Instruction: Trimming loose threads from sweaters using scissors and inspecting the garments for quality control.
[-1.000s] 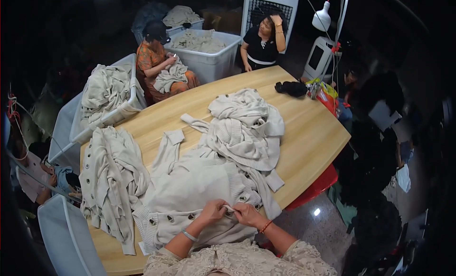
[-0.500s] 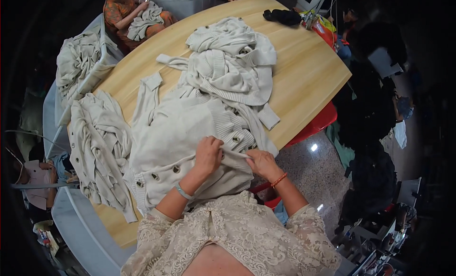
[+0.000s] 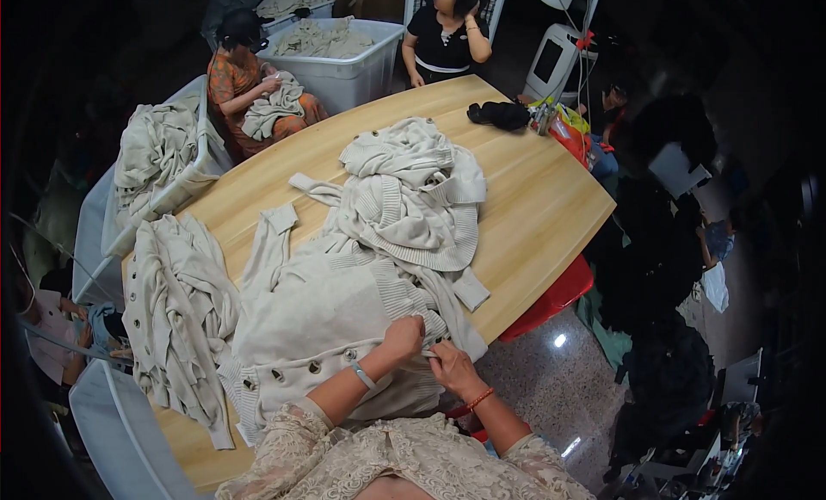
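Note:
A cream knitted cardigan (image 3: 318, 328) with dark buttons lies spread on the near part of the wooden table (image 3: 533, 199). My left hand (image 3: 403, 336) pinches its ribbed edge near the table's front rim. My right hand (image 3: 452, 368), with a red band at the wrist, grips the same edge just beside the left. Both hands are closed on the knit fabric. A heap of similar cream cardigans (image 3: 413, 194) lies beyond them in the table's middle.
Another pile of cream knitwear (image 3: 176, 302) hangs over the table's left edge. A dark bundle (image 3: 499, 114) sits at the far end. Two people sit beyond the table by white bins (image 3: 344, 57) full of garments. A red stool (image 3: 551, 298) stands under the right edge.
My view has lifted back toward the far end of the table. Both hands have shifted along the cardigan's edge to its right corner, still gripping it.

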Motion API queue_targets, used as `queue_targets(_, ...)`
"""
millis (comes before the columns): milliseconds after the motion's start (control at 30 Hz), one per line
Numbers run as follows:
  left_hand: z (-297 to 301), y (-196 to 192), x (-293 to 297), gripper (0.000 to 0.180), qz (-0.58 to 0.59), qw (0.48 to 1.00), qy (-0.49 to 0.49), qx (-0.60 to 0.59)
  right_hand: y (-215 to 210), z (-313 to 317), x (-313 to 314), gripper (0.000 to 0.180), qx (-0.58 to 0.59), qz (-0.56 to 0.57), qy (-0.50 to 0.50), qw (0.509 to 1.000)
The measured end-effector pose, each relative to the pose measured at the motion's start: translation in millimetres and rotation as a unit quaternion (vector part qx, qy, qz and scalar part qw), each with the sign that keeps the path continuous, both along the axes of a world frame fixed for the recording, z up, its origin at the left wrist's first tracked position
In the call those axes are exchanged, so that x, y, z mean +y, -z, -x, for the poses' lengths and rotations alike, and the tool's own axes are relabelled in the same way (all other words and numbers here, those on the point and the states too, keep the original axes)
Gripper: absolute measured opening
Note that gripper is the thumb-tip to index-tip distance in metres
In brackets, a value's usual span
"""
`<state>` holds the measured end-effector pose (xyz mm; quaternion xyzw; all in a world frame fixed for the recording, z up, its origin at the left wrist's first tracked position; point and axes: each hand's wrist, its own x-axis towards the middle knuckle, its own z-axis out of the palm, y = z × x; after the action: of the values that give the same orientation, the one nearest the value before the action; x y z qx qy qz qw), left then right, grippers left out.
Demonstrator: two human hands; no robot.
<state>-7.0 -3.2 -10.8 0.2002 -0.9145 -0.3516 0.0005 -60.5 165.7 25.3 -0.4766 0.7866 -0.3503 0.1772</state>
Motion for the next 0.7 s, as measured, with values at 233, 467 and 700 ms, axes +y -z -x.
queue_targets(233,0,0,1,0.027,-0.05,0.993,-0.095,-0.048,3,1,-16,0.016,-0.002,0.005,-0.029,1.0)
queue_targets(467,-4,-4,2,0.018,-0.123,0.992,-0.018,-0.025,-5,-1,-12,0.02,0.043,0.002,-0.04,0.998)
queue_targets(700,-9,-1,-11,0.014,-0.416,0.907,-0.069,0.024,-19,-5,-18,0.039,0.078,0.065,0.038,0.994)
